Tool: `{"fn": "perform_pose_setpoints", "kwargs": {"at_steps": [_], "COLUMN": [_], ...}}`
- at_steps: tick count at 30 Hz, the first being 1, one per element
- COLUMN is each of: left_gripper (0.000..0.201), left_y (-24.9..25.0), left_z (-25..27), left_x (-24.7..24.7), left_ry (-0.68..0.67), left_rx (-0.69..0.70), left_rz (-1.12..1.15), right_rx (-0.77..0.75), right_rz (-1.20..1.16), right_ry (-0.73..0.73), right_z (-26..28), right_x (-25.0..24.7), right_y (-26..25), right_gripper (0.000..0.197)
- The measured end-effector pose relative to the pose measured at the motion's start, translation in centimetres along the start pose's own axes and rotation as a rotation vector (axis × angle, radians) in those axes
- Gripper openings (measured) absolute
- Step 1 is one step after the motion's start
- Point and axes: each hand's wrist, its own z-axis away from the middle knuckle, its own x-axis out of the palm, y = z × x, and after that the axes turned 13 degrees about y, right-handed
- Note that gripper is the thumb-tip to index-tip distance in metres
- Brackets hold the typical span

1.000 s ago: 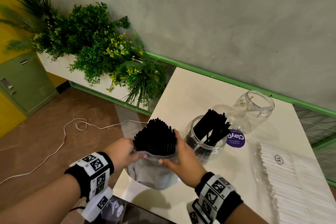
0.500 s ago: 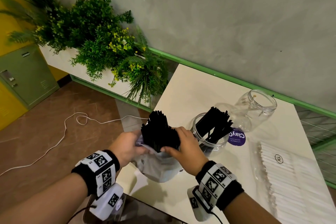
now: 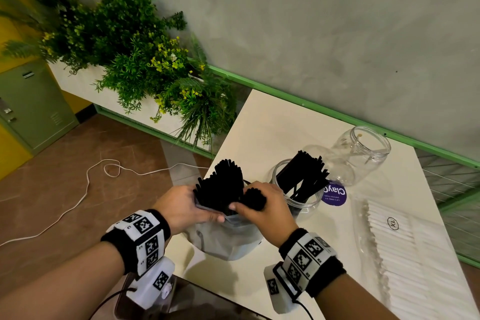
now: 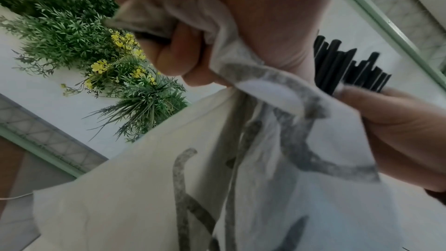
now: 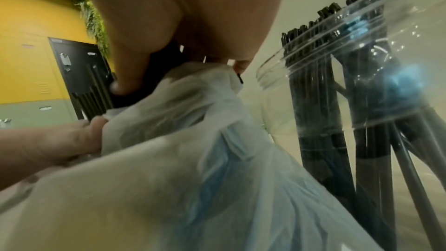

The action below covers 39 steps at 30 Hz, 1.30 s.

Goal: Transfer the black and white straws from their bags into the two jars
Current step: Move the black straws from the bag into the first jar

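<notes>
Fingers of my left hand (image 3: 181,209) bunch the rim of the grey bag (image 3: 228,239), which stands on the worktop (image 3: 285,125) at its near left edge. My right hand (image 3: 262,209) has its grip closed round a small bundle of black straws (image 3: 255,199) beside the rest in the bag. Right of it stands the jar (image 3: 296,184) holding black straws, the empty jar (image 3: 361,153) farther right, white straws (image 3: 420,262) bagged at near right.

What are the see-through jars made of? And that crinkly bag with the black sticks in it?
The jar with straws and the empty jar look like clear plastic, maybe glass: shiny, see-through, with ridged screw rims. The bag seems to be thin, whitish, soft plastic film; it crumples and folds where the left hand grips it.
</notes>
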Motion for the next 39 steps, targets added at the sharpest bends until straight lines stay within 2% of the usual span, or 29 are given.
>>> {"fn": "perform_pose_setpoints", "kwargs": {"at_steps": [2,4,7,8,10,12,14,16,18,21,24,27,29,33,37,39], "left_gripper": [0.074,0.074,0.069,0.062,0.053,0.061,0.073,0.083,0.092,0.094,0.078,0.072,0.079,0.102,0.094,0.089], "left_y": [0.0,0.0,0.0,0.0,0.1,0.2,0.2,0.1,0.1,0.0,-0.1,-0.1,-0.1,-0.1,0.3,0.5], "left_z": [-0.1,-0.2,-0.4,-0.4,-0.4,-0.4,-0.4,-0.4,-0.4,-0.3,-0.1,0.1,0.2,0.1,0.3,0.3], "left_x": [-0.1,-0.1,-0.1,-0.1,0.0,0.0,0.1,0.2,0.1,0.1,0.0,-0.2,-0.2,-0.1,-0.4,-0.4], "left_ry": [-0.016,-0.015,-0.020,-0.022,-0.025,-0.026,-0.026,-0.023,-0.014,-0.006,0.009,0.017,0.020,0.018,0.017,0.010], "left_rx": [-0.002,-0.010,-0.005,-0.004,-0.012,-0.010,0.003,0.007,0.009,0.015,0.001,-0.010,-0.021,0.004,0.011,0.022], "left_rz": [-0.016,-0.039,-0.055,-0.060,-0.055,-0.044,-0.043,-0.040,-0.035,-0.030,0.006,0.032,0.047,0.028,0.056,0.049], "right_rx": [0.059,0.127,0.129,0.106,0.052,0.010,-0.056,-0.102,-0.073,-0.064,-0.100,-0.177,-0.228,-0.204,-0.208,-0.103], "right_rz": [-0.140,-0.235,-0.284,-0.289,-0.310,-0.337,-0.320,-0.247,-0.211,-0.216,-0.251,-0.185,-0.100,-0.058,-0.026,-0.056], "right_ry": [-0.003,-0.009,0.055,0.118,0.237,0.306,0.336,0.317,0.289,0.310,0.369,0.362,0.327,0.255,0.195,0.161], "right_z": [-0.2,-0.3,-0.4,-0.3,-0.2,-0.2,-0.4,-0.9,-1.2,-1.1,-0.5,0.1,0.5,1.0,0.9,0.8], "right_x": [-0.5,-1.1,-1.4,-1.4,-1.2,-1.2,-1.3,-1.2,-1.0,-1.0,-1.2,-1.2,-1.1,-1.0,-1.6,-1.7], "right_y": [-0.5,-1.0,-1.7,-1.9,-2.4,-3.0,-3.1,-2.5,-1.6,-1.4,-1.7,-1.1,-0.1,0.9,0.9,0.6], "right_gripper": [0.029,0.029,0.012,0.016,0.036,0.049,0.051,0.036,0.023,0.028,0.041,0.036,0.025,0.006,0.011,0.024]}}
